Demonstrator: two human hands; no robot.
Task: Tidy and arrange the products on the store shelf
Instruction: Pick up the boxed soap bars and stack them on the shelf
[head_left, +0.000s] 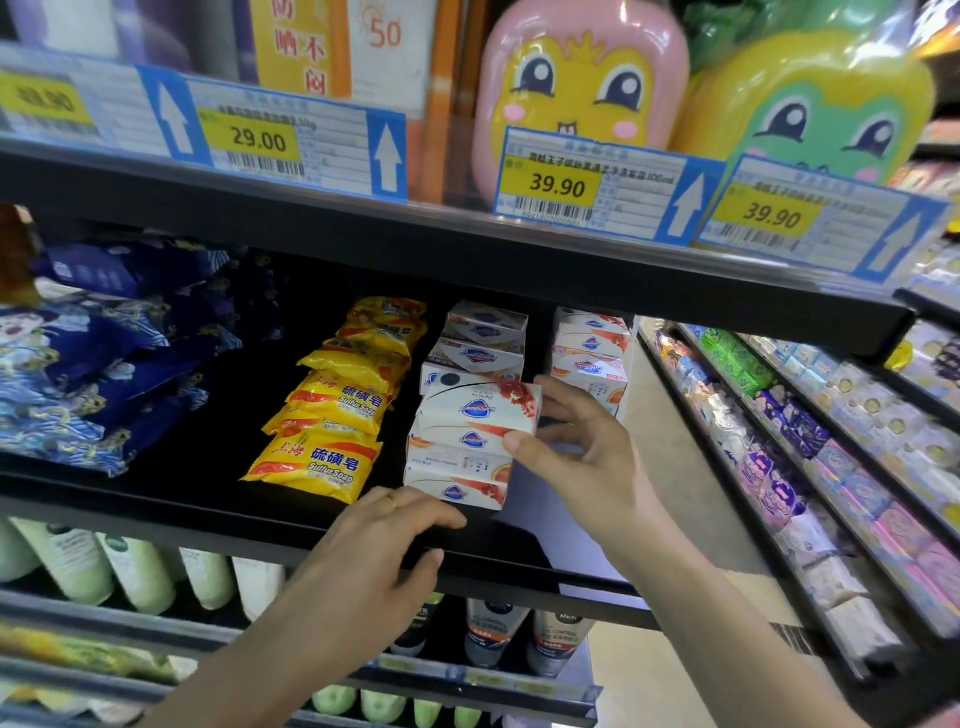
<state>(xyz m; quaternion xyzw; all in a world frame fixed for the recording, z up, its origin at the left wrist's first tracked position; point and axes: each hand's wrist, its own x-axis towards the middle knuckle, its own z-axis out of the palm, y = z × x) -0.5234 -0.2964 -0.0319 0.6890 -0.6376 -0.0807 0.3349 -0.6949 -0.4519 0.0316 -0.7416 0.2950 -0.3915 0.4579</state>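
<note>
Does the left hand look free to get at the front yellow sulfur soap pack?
Probably yes. The left hand rests open on the shelf edge, holding nothing, and the front sulfur soap pack lies just up and left of it with nothing between. The right hand is busy at the white soap boxes.

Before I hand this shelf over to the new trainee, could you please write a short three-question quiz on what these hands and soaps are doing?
1. True or false: the right hand grips the top white soap box of the front stack.
2. What colour are the sulfur soap packs left of that stack?
3. The left hand rests at: A) the shelf edge, B) a price tag.

Key: 1 true; 2 yellow; 3 A.
</note>
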